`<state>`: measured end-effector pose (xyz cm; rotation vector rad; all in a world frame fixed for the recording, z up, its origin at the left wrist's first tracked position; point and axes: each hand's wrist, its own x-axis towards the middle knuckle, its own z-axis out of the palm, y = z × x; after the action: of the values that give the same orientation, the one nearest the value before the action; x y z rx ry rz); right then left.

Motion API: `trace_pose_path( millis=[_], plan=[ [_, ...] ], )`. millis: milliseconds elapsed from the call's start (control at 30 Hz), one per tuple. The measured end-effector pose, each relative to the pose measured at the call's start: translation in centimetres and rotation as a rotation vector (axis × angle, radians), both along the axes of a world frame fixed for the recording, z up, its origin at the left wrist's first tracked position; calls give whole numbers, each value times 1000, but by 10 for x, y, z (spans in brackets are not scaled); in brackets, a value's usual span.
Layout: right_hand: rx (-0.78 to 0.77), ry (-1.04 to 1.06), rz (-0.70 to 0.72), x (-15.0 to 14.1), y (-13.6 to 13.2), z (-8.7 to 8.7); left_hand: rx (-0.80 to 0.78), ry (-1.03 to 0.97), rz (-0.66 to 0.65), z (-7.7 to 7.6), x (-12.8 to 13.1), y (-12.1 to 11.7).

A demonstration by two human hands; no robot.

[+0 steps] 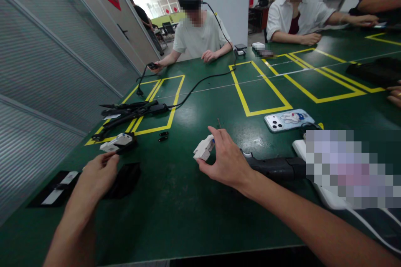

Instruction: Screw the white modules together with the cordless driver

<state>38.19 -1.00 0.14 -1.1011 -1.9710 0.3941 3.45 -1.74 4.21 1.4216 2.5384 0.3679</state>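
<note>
My right hand (227, 160) pinches a small white plastic block (203, 148), stepped in shape like a miniature circuit breaker, just above the green table (175, 212). Thumb and fingers grip it from its right side, and a bit of blue shows by the fingers. At the left, my left hand (100, 173) has thumb and fingers drawn together. Its fingertips are at the near edge of a similar white block (116, 142) that lies against a black piece; whether they grip it is hidden. Below that hand are a black pouch (125, 180) and a black sheet with pale strips (53, 194).
Black tools with a cable (134, 112) lie at left, near two small black pieces (163, 136). A phone (290, 120), a black handle (278, 168) and a white device (332, 194) with cables are at right. Across the table sit a headset-wearing person (202, 29) and others.
</note>
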Motion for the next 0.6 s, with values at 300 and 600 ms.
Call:
trace_pose_path(
  millis=[300,600],
  plan=[
    [24,18,157,1,0,-1,80,-375,-593,17,185,-24],
    [46,-5,236,-1,-1,1,51,-578,-701,-4,194,-6]
  ],
)
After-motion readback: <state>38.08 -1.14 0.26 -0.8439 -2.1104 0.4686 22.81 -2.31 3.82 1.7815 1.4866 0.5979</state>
